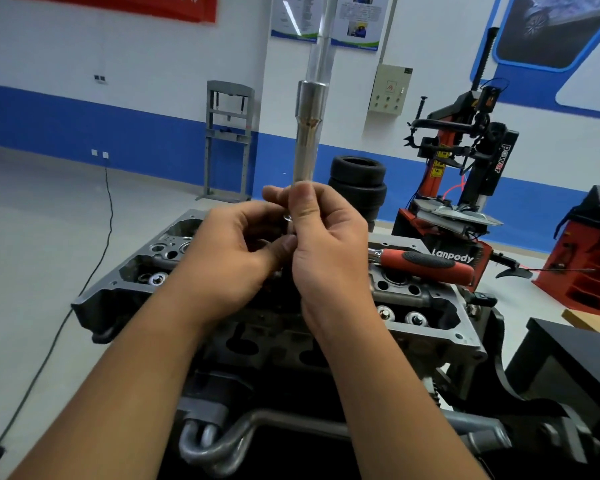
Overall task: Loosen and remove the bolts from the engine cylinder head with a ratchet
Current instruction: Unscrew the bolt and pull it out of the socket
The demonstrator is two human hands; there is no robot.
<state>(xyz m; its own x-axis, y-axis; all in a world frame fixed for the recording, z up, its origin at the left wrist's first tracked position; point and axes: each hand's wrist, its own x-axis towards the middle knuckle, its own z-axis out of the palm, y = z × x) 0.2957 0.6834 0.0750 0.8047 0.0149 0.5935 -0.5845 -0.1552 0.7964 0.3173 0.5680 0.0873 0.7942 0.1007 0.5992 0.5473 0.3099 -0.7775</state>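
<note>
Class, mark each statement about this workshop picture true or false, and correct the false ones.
1. Both hands hold the long silver socket extension upright. True: left hand, right hand.
2. The red-and-black-handled ratchet is in the right hand. False: it lies on the grey metal cylinder head.
3. Black tyres are stacked behind the engine. True.
4. The red tyre-changing machine stands to the left. False: it stands to the right.
</note>
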